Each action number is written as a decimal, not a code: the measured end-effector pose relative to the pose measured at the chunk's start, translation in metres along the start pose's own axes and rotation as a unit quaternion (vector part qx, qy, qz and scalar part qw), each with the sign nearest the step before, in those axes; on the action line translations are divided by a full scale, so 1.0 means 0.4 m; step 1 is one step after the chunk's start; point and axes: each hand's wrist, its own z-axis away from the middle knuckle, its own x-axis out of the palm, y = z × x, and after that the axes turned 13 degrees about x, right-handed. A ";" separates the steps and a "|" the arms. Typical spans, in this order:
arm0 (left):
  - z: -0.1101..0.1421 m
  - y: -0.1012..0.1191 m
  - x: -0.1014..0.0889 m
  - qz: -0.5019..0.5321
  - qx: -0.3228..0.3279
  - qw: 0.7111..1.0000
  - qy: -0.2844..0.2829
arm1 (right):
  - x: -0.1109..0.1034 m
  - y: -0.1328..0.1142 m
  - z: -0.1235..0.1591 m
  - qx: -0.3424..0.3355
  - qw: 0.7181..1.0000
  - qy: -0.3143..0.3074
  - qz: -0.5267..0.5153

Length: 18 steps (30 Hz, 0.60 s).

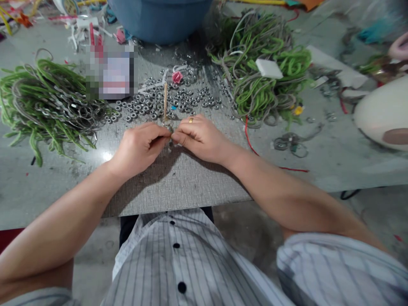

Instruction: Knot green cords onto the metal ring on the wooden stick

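Near the front of the table, my left hand (140, 142) and my right hand (199, 138) meet with their fingertips pinched together. Between them is a small metal ring (168, 126), mostly covered by the fingers. A thin wooden stick (165, 102) stands up just behind the fingertips; its lower end is hard to make out. Many small metal rings (145, 106) lie scattered beyond my hands. To the left lies a bundle of green and grey cords (41, 106) with metal chains and rings on it. A second heap of green and grey cords (261, 85) is at the right.
A blue tub (159, 21) stands at the back. Beside the scattered rings is a pink rose (177, 76). A white block (269, 68) rests on the right heap. Red string (251, 142) and a cream rounded object (382, 110) are farther right. The table's front edge (188, 206) is close to my body.
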 end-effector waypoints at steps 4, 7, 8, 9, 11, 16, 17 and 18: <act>0.001 -0.003 -0.001 -0.015 -0.003 1.000 -0.007 | -0.007 -0.002 0.003 -0.010 1.000 0.003 -0.004; 0.002 -0.005 -0.002 -0.022 -0.003 1.000 -0.013 | -0.014 -0.005 0.006 -0.018 1.000 0.012 -0.005; 0.002 -0.005 -0.003 -0.024 -0.002 1.000 -0.016 | -0.015 -0.006 0.007 -0.018 1.000 0.015 -0.004; 0.002 -0.005 -0.004 -0.026 0.001 0.999 -0.019 | -0.016 -0.007 0.007 -0.017 1.000 0.018 -0.004; 0.001 -0.004 -0.005 -0.030 0.009 0.999 -0.025 | -0.017 -0.008 0.009 -0.016 1.000 0.023 0.000; -0.001 -0.004 -0.009 -0.026 0.024 0.999 -0.040 | -0.017 -0.008 0.010 -0.030 0.999 0.027 0.010; -0.001 -0.004 -0.010 -0.020 0.024 0.998 -0.045 | -0.017 -0.008 0.011 -0.031 0.999 0.025 0.011; -0.002 -0.004 -0.012 -0.015 0.025 0.998 -0.052 | -0.018 -0.008 0.011 -0.033 0.999 0.021 0.011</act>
